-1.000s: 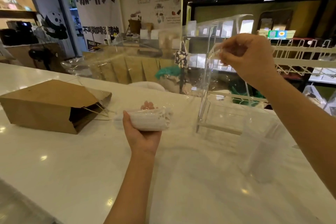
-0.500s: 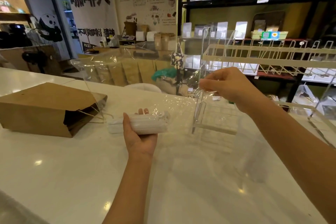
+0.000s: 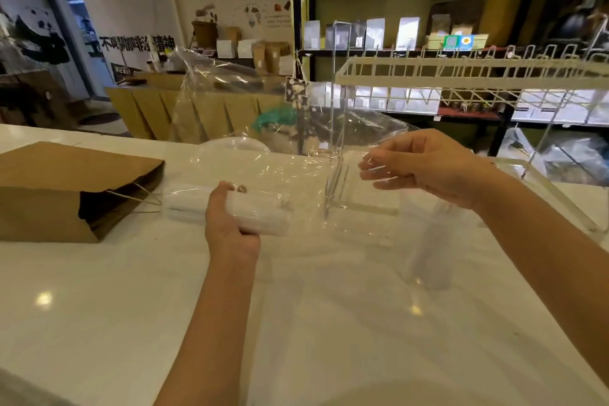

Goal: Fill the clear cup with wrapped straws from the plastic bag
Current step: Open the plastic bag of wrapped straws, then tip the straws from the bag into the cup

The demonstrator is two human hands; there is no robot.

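Kraft paper bag [image 3: 66, 188] lies beside the left hand [image 3: 230, 221].

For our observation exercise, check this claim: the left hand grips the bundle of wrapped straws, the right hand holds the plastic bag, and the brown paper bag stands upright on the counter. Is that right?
Not quite. The head view shows the brown paper bag lying on its side on the counter, its opening facing the straws. The rest holds: the left hand grips the bundle of wrapped straws, and the right hand holds the plastic bag.

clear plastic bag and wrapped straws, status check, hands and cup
Left hand grips white wrapped straw bundle. Right hand pinches crinkled clear plastic bag. Clear cup on white counter, unobstructed.
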